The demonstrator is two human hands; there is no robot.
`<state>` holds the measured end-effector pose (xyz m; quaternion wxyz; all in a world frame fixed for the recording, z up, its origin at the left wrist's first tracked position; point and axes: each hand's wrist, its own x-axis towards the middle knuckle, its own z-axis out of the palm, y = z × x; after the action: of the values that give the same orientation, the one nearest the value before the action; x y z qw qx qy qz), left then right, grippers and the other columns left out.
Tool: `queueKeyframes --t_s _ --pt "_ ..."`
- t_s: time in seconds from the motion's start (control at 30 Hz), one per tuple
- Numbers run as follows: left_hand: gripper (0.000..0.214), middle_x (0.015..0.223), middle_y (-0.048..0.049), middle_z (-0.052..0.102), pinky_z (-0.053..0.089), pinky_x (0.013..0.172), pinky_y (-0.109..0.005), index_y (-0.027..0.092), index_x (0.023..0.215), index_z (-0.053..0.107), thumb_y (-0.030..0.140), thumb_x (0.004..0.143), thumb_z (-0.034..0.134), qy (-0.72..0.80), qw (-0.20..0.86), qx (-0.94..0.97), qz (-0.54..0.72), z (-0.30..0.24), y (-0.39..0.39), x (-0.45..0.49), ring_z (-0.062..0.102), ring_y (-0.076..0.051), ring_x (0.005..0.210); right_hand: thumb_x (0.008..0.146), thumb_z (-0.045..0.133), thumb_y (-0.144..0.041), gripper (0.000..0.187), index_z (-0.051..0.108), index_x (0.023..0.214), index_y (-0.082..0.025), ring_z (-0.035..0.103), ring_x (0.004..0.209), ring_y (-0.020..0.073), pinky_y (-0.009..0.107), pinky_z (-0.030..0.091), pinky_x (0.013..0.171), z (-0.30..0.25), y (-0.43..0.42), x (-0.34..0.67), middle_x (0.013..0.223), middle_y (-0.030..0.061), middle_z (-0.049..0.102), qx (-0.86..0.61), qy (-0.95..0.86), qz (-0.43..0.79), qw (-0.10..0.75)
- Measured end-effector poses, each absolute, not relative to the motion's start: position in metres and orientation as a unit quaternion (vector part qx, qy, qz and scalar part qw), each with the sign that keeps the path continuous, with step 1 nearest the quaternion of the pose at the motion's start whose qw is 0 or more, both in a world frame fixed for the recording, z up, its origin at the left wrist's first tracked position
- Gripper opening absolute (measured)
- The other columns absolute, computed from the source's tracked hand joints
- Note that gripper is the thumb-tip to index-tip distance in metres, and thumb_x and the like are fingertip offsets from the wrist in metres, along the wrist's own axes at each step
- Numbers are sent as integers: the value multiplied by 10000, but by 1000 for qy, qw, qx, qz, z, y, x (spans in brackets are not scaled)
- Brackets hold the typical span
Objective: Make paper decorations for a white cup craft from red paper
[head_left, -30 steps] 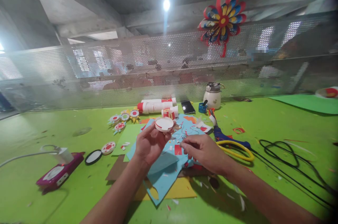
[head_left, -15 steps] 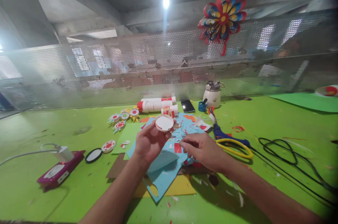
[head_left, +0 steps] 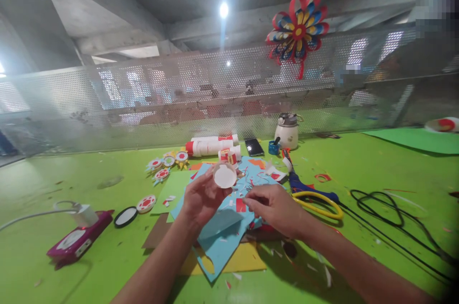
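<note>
Left hand (head_left: pixel 203 201) grips the white disc (head_left: pixel 225 177) by its edge, above and left of the right hand (head_left: pixel 274 209), which is nearly pinched closed; whether it holds anything is unclear.

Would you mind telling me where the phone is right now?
In the head view, the phone lies just right of centre, toward the back of the green table, between the white tubes and the blue pot.

Free gap between disc (head_left: pixel 224 178) and right fingers (head_left: pixel 261 192)
</note>
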<state>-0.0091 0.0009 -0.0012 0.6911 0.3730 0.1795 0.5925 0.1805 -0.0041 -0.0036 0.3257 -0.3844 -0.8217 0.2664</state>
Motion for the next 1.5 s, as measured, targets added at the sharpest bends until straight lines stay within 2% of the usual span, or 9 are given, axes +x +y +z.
queueKeyframes --t_s 0.2,0.33,0.47,0.57,0.67,0.83,1.13,1.3,1.5 --pt "366 1031 -117 673 491 751 -296 123 1059 651 260 724 600 181 681 407 581 -4 1 -11 622 -226 925 810 547 -319 321 536 530 -163 452 560 122 261 337 541 -1 -1 184 570 0 525 -425 -800 228 357" --pt "385 1039 -128 672 484 772 -289 123 1088 648 248 724 625 170 673 442 568 -6 1 -15 613 -215 924 808 575 -324 226 627 666 -155 514 612 151 281 386 582 6 5 204 655 38 603 -460 -791 202 349" --pt "410 1078 -127 670 473 783 -294 137 1098 660 220 696 667 149 661 483 554 -4 -1 -15 613 -226 936 842 542 -296 222 680 920 -140 571 829 246 368 415 732 0 12 244 887 121 649 -505 -836 19 213" --pt "464 1107 -121 670 464 794 -286 140 1102 665 211 646 706 135 662 503 539 -2 -4 -14 606 -230 962 841 533 -309 249 678 982 -162 565 905 307 406 421 741 -12 11 272 917 132 638 -536 -836 -65 99" --pt "516 1140 -103 662 455 803 -278 145 1135 654 208 626 712 128 661 527 519 -2 -6 -14 597 -221 968 841 526 -286 299 637 1100 -185 578 903 303 390 431 732 -20 6 283 965 127 632 -551 -832 -51 50" --pt "512 1147 -93 658 449 789 -282 159 1120 664 227 613 690 123 650 550 510 -2 -8 -15 588 -229 979 843 472 -189 336 590 1153 -243 593 888 252 330 420 726 -23 3 276 964 97 630 -532 -844 -14 64" --pt "480 1113 -126 660 445 757 -290 127 1064 679 185 595 599 104 664 545 501 0 -8 -13 585 -220 928 786 505 -279 502 506 1289 -283 574 953 276 391 429 820 -24 0 279 1068 107 568 -550 -829 69 69" --pt "478 1096 -144 652 434 747 -294 108 1028 679 180 570 563 117 676 525 504 0 -6 -14 583 -235 929 780 517 -295 549 484 1326 -247 546 1002 288 392 421 850 -34 1 281 1085 128 581 -547 -832 64 69" --pt "492 1065 -151 658 431 737 -298 91 1027 670 178 563 531 127 666 527 513 -1 -2 -15 586 -233 910 793 481 -278 499 510 1289 -221 560 991 297 419 427 847 -44 4 284 1060 131 601 -557 -826 36 77"
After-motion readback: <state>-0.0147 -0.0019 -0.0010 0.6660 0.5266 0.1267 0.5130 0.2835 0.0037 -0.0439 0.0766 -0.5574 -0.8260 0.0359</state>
